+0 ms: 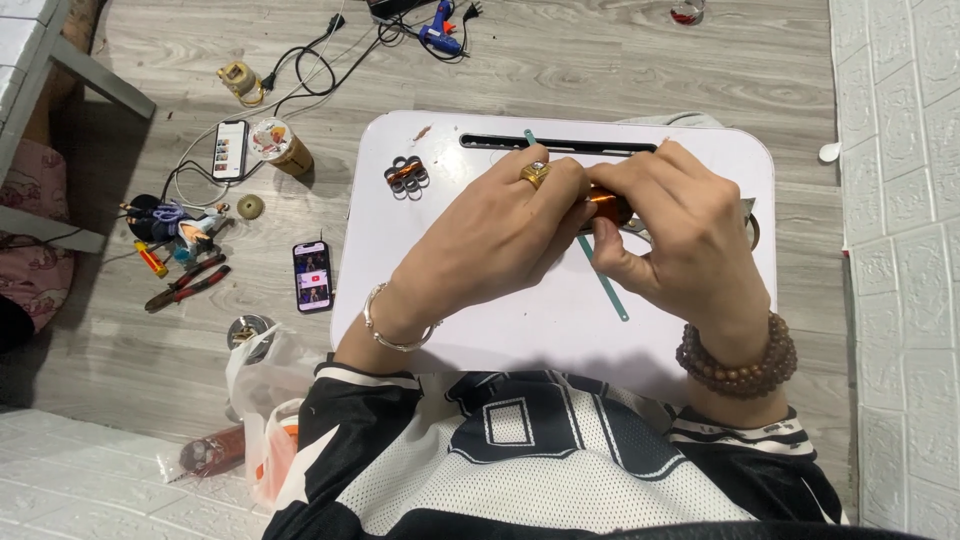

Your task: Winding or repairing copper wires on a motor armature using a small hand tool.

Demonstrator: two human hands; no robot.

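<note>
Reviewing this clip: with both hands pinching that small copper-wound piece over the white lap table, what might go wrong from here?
1. The copper-wound piece is mostly hidden between the left hand and the right hand; a slip might loosen its winding or drop it.
2. The teal strip lies loose beneath the hands, so a wrist could sweep it off the white table.
3. The small coil cluster sits near the table's edge and may get knocked to the floor.

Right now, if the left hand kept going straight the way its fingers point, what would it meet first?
The left hand points rightward at the shiny copper-coloured cylinder that both hands pinch; past that, the right hand. Depth is hard to judge from above.
</note>
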